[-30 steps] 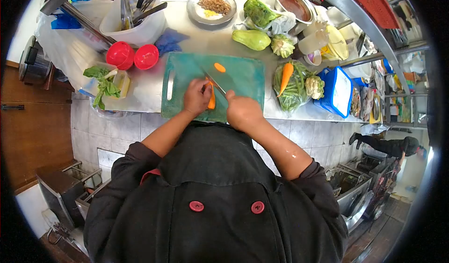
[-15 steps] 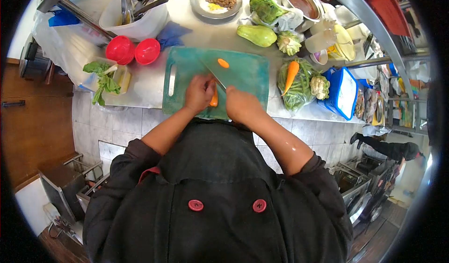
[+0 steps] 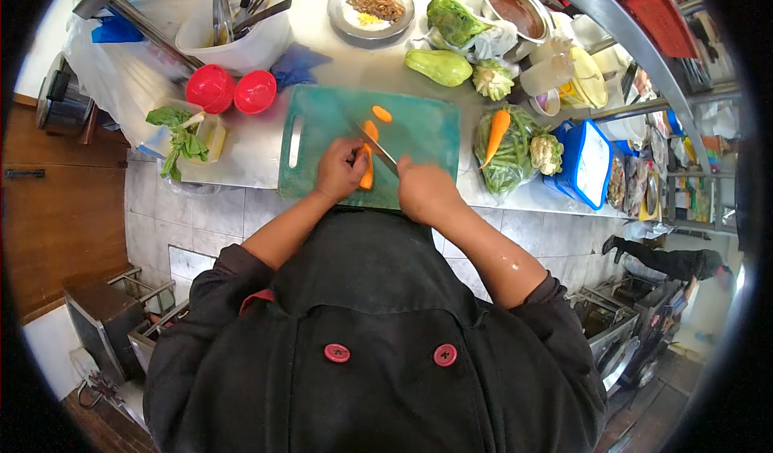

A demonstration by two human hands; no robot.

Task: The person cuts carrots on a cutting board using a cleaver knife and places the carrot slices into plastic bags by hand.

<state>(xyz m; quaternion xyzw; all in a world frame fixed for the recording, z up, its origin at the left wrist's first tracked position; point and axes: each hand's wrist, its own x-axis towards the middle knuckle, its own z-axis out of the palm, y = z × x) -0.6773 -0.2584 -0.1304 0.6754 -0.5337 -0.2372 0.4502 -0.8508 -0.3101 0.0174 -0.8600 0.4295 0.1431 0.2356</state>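
Note:
A green cutting board (image 3: 419, 151) lies at the counter's front edge. My left hand (image 3: 341, 168) has its fingers bent around the upper part of a carrot (image 3: 366, 176) on the board. My right hand (image 3: 427, 189) grips a knife (image 3: 378, 148) by its handle, which the fingers hide. The blade slants up and left across the carrot's far end. Against the blade's far side is an orange carrot piece (image 3: 370, 129), and an oval slice (image 3: 382, 114) lies just beyond it.
Red bowls (image 3: 255, 91) and a white tub of utensils (image 3: 250, 46) stand at left. A metal plate (image 3: 371, 8) lies behind the board. Bagged green beans (image 3: 506, 159) with a whole carrot (image 3: 496, 133), and a blue container (image 3: 581, 163), are at right. A person (image 3: 676, 258) is far right.
A second carrot piece now shows beyond the blade, near the first slice. My right hand and the knife have shifted slightly right. My left hand still holds the carrot.

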